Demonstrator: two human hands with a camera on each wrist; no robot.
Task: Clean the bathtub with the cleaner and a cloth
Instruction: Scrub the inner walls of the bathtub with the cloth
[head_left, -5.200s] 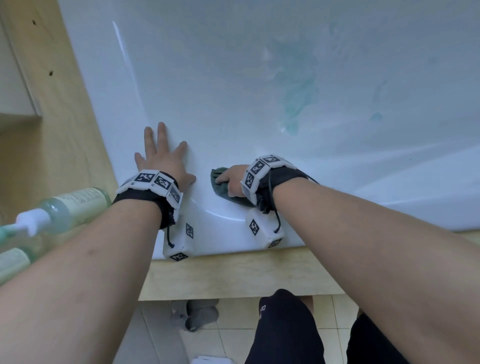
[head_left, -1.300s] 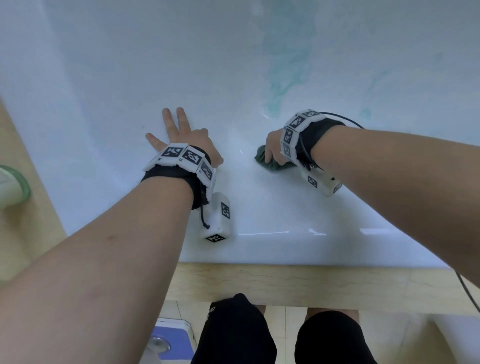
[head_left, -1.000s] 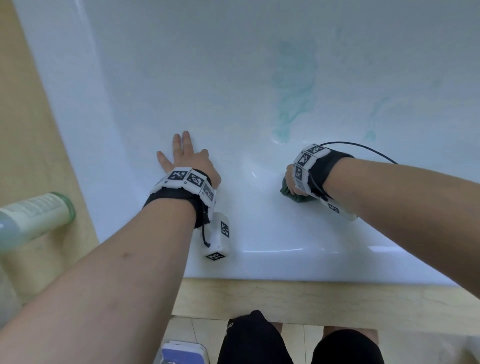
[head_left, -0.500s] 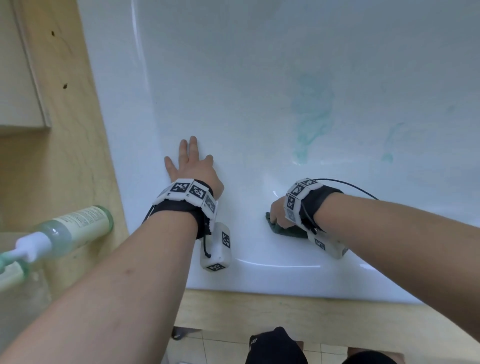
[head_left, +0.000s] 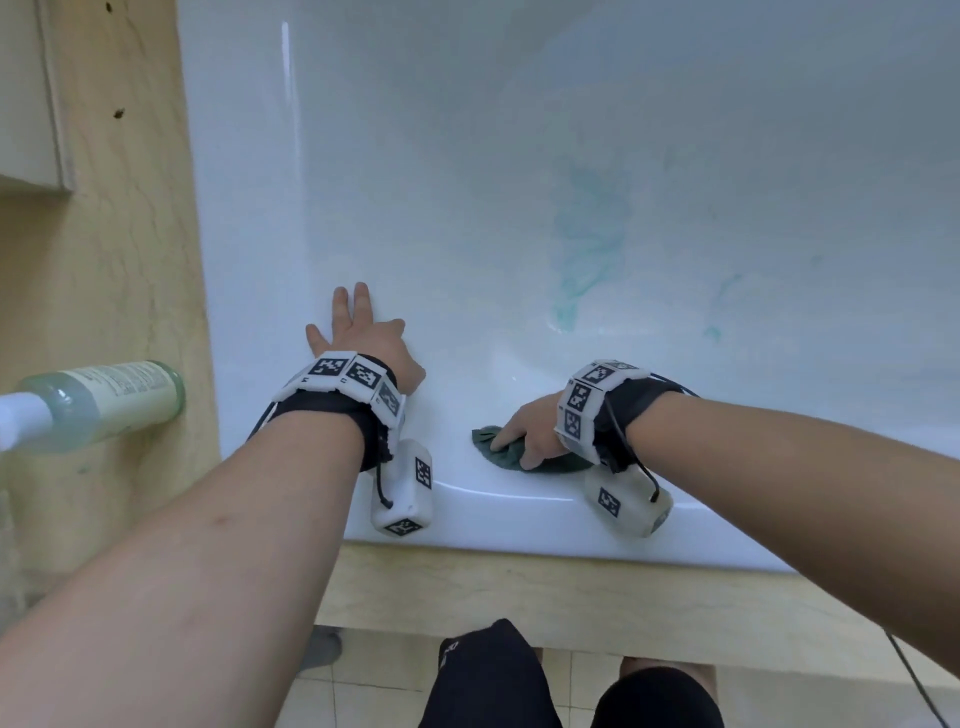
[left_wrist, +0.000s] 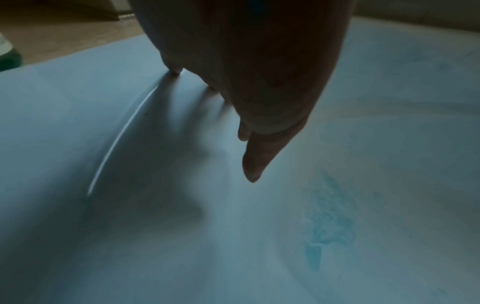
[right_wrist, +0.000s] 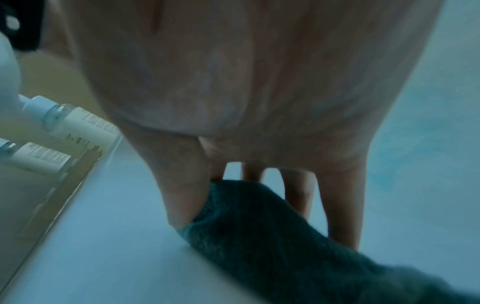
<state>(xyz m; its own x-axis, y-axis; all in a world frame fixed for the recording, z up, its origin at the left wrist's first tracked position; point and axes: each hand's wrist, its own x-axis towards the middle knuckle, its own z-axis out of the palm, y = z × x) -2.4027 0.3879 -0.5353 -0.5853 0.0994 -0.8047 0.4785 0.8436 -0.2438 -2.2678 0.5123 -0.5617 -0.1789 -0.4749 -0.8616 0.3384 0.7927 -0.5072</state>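
The white bathtub (head_left: 519, 156) fills the head view, with a teal cleaner smear (head_left: 587, 254) on its inner wall. My right hand (head_left: 511, 439) grips a dark green cloth (head_left: 498, 451) and presses it onto the tub's near rim. The right wrist view shows thumb and fingers curled round the cloth (right_wrist: 272, 236). My left hand (head_left: 358, 332) lies flat and open on the tub to the cloth's left, fingers spread. In the left wrist view its fingertips (left_wrist: 250, 174) touch the white surface beside the smear (left_wrist: 324, 222). A clear cleaner bottle (head_left: 104, 400) lies on the ledge at left.
A beige stone ledge (head_left: 130, 260) runs along the tub's left side and front (head_left: 519, 597). A second bottle (right_wrist: 39, 158) lies beside the first (right_wrist: 80, 125) in the right wrist view. My knees in black (head_left: 488, 675) are below the front ledge over a tiled floor.
My right hand has drawn the cloth back from deeper in the tub to the near rim and slid it left towards the left hand. The left hand stays planted.
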